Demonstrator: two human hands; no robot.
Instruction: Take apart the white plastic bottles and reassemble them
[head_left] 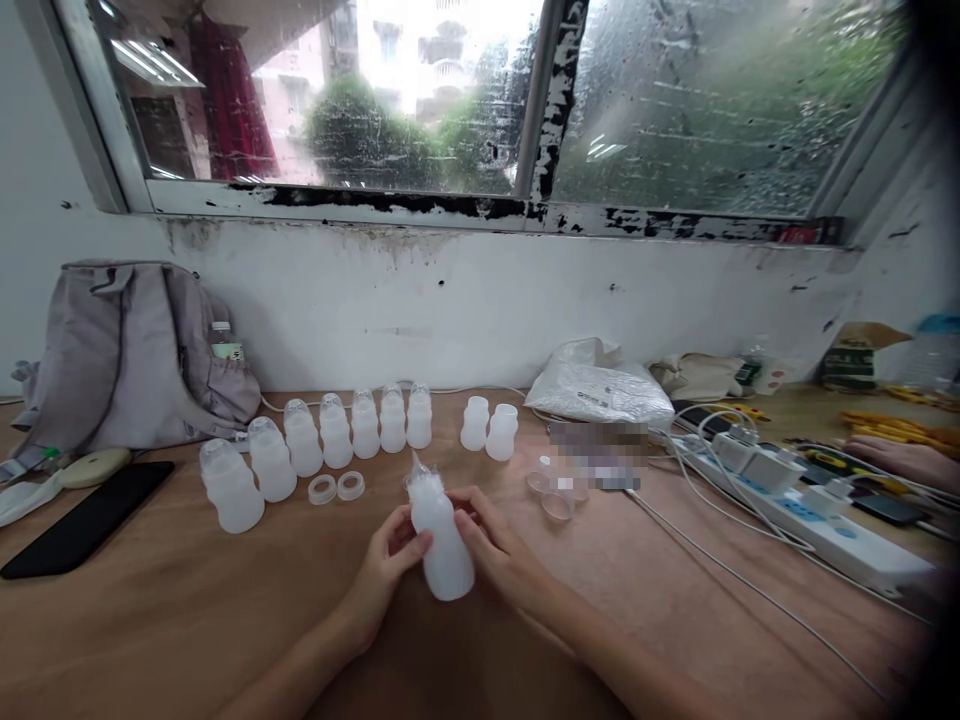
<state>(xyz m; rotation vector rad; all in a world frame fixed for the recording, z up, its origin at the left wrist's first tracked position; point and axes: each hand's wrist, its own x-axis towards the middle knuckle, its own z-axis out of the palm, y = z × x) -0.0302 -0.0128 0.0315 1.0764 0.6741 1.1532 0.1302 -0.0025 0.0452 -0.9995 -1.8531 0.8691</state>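
The frosted baby bottle (446,550) is held between the two hands, in front of the person, and every other place is told from it. Its long axis slants: the rounded base points back toward the person and a little rightward, while the neck leans away and leftward. Around that neck sits a clear, pointed piece, probably a soft teat (424,482); its exact fit is too blurred to tell.

The left hand (388,560) is on the bottle's left side, its thumb pressed to the wall around mid-body. The right hand (491,545) is on the right side, its index finger reaching higher toward the neck, so the right hand appears nearer to the teat. The fingers of both hands are closed on the bottle; some fingertips are hidden behind it. Whether the base touches the worktop (180,630) cannot be told.

Beyond the bottle and to its left runs a row of capped baby bottles (304,438), upright. Two white collar rings (322,489) lie left of it, between it and that row. Two uncapped bottles (502,432) stand beyond it, slightly right, and a cluster of clear domed caps (557,504) lies well to its right.
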